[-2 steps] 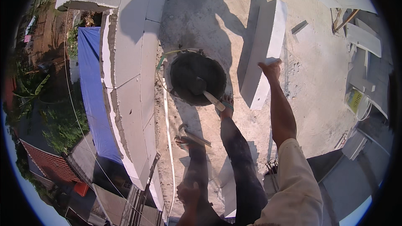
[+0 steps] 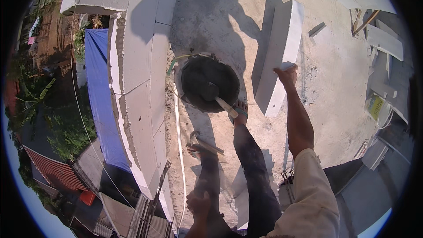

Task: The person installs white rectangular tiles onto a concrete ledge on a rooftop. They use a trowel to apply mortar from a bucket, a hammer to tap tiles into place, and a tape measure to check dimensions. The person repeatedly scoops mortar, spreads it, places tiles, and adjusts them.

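Note:
A long white building block [image 2: 282, 39] rests on the concrete floor, right of centre. My right hand [image 2: 287, 76] grips its upper edge near the middle, thumb on one side and fingers over the other. My left hand [image 2: 199, 203] is low in the view beside my left leg, in shadow, fingers curled with nothing visible in them. Left of the block stands a round dark tub [image 2: 194, 96] of wet grey mortar. A scoop-like tool [image 2: 224, 105] lies in it, its pale handle over the rim by my right foot. A hammer [image 2: 207, 145] lies at my left foot.
A wall of white blocks [image 2: 140, 70] runs along the left, with a blue tarp [image 2: 98, 92] and a drop to roofs beyond. A pale pipe [image 2: 179, 145] lies along its foot. Board offcuts [image 2: 383, 42] and a yellow-and-white sack [image 2: 375, 106] are at right.
The whole view has shifted slightly to the right and down. My right hand stays on the block, and the left hand keeps its place by the leg.

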Tool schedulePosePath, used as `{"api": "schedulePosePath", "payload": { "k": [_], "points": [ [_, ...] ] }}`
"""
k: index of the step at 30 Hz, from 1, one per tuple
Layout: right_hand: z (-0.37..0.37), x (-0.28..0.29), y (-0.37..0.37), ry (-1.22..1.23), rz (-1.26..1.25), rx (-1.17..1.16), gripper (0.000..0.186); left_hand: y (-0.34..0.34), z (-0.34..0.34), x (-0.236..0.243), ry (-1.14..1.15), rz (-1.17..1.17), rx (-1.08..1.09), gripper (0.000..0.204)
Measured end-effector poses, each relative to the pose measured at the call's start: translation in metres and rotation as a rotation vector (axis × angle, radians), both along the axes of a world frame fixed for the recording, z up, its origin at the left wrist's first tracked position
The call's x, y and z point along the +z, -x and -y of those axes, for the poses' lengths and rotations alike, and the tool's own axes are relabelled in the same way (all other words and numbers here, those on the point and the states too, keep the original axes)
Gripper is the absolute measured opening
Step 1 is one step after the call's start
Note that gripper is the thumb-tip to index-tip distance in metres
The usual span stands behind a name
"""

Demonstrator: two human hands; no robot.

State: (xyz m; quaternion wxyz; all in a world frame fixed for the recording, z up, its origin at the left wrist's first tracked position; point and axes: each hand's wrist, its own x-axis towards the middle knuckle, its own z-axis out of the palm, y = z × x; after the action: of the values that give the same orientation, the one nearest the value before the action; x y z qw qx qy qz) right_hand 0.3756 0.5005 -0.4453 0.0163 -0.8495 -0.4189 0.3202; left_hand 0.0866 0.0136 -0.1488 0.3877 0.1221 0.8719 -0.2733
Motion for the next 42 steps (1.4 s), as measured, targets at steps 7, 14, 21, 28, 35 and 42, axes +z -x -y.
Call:
{"api": "schedulePosePath", "payload": {
  "k": [7,14,21,28,35,42],
  "points": [
    [0.056,0.093,-0.049,0.017,-0.157,0.148,0.081,0.022,0.035,0.023,-0.436,0.147,0.077,0.071],
    [0.148,0.322,-0.065,0.448,0.189,0.373,0.095,0.033,-0.004,0.069,-0.593,0.208,0.086,0.062],
    [0.224,0.486,-0.03,0.599,0.329,0.93,0.09,0.022,-0.053,0.129,-0.883,0.438,0.039,0.076],
    [0.247,0.585,0.039,0.193,0.017,1.525,0.069,0.049,-0.062,0.224,-1.001,0.453,-0.46,0.118],
    [0.224,0.702,0.22,-0.063,-0.137,2.04,0.069,0.173,0.011,0.316,-1.02,0.176,-0.85,0.113],
    [0.197,0.752,0.421,-0.289,-0.187,2.588,0.077,0.255,0.068,0.429,-0.943,-0.073,-0.506,0.091]
  ]
}}
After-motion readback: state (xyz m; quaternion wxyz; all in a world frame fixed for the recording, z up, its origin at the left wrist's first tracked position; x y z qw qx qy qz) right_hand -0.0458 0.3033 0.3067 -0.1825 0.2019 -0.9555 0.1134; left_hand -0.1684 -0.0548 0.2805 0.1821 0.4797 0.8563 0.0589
